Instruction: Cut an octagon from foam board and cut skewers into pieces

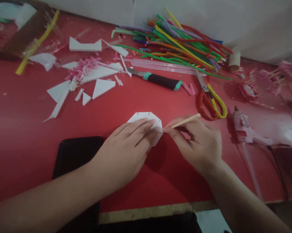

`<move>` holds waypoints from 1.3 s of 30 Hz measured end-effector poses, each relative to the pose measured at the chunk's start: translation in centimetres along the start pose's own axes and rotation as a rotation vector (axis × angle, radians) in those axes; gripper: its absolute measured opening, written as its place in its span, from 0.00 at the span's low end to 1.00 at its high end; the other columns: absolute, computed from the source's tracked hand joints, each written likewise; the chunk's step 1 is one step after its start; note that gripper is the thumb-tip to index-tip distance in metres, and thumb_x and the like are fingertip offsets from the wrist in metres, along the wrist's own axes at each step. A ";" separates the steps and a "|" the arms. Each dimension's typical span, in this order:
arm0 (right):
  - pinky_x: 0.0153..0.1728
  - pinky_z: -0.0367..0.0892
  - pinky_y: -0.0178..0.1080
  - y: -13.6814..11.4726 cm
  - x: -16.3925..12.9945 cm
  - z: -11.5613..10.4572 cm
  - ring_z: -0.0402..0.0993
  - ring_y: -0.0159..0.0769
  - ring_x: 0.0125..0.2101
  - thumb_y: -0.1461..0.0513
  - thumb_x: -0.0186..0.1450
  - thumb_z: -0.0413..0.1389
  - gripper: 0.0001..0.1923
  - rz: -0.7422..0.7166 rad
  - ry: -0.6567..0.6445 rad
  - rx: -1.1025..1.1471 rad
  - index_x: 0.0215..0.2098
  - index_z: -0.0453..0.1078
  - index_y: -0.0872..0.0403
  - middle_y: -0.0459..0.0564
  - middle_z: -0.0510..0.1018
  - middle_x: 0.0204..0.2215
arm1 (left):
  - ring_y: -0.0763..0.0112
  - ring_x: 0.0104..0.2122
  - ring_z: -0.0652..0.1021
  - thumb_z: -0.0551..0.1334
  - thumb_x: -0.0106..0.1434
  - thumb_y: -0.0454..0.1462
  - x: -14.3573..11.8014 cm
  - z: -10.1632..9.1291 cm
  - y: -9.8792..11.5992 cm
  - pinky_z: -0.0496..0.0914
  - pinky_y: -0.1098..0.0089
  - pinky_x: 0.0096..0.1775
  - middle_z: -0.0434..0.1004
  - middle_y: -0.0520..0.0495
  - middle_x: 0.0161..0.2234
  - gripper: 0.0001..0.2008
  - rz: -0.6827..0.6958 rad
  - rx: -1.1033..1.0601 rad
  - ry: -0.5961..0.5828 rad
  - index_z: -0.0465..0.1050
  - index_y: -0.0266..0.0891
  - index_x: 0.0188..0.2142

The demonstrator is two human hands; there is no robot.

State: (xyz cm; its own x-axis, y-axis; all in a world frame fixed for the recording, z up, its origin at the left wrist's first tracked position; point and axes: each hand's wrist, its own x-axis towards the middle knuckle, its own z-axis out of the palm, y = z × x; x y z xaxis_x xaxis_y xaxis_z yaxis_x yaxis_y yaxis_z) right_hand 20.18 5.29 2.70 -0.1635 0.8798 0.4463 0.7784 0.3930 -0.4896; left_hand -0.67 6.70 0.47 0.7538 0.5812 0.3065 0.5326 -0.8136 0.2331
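My left hand (132, 142) lies over a white octagonal foam board piece (143, 115), covering much of it and holding it. Small holes or dots show near the piece's uncovered edges. My left thumb is hidden. Between the thumb and fingers of my right hand (196, 142) is a thin wooden stick (186, 121). Its lower tip meets the right edge of the white piece; whether it goes in cannot be made out.
A black phone (75, 152) lies left. Beyond are white foam scraps (103, 88), a knife (162, 81), scissors (209, 100) and coloured pipe cleaners (184, 42). A glue gun (245, 127) with its cord is at right, on the red table (22, 129).
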 end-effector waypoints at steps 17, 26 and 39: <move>0.29 0.68 0.32 -0.4 0.4 -0.3 0.77 0.30 0.29 0.63 0.69 0.57 0.09 -0.018 -0.081 0.042 0.30 0.70 0.52 0.44 0.80 0.28 | 0.52 0.61 0.70 0.53 0.69 0.31 0.0 0.0 0.0 0.70 0.50 0.59 0.71 0.39 0.61 0.21 -0.002 0.012 -0.011 0.69 0.32 0.60; 0.26 0.65 0.31 -0.7 0.4 -0.2 0.76 0.29 0.28 0.65 0.68 0.58 0.09 -0.039 -0.101 -0.002 0.28 0.69 0.53 0.45 0.80 0.27 | 0.52 0.63 0.69 0.53 0.69 0.31 -0.1 0.1 0.1 0.68 0.50 0.60 0.69 0.40 0.62 0.22 -0.021 0.012 -0.034 0.68 0.34 0.61; 0.28 0.67 0.31 -0.8 0.4 -0.5 0.76 0.30 0.29 0.65 0.69 0.56 0.08 0.014 -0.162 0.010 0.31 0.71 0.53 0.46 0.81 0.31 | 0.53 0.62 0.70 0.53 0.70 0.32 0.0 0.1 0.1 0.69 0.51 0.59 0.71 0.40 0.61 0.21 -0.022 0.016 -0.026 0.69 0.33 0.60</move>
State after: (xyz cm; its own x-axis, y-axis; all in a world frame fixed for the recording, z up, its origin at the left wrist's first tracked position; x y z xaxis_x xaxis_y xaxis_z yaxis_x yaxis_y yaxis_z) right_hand 19.76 5.23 3.63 -0.2490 0.9163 0.3137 0.7753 0.3827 -0.5025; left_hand -0.63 6.64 0.41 0.7516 0.5987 0.2768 0.5552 -0.8008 0.2248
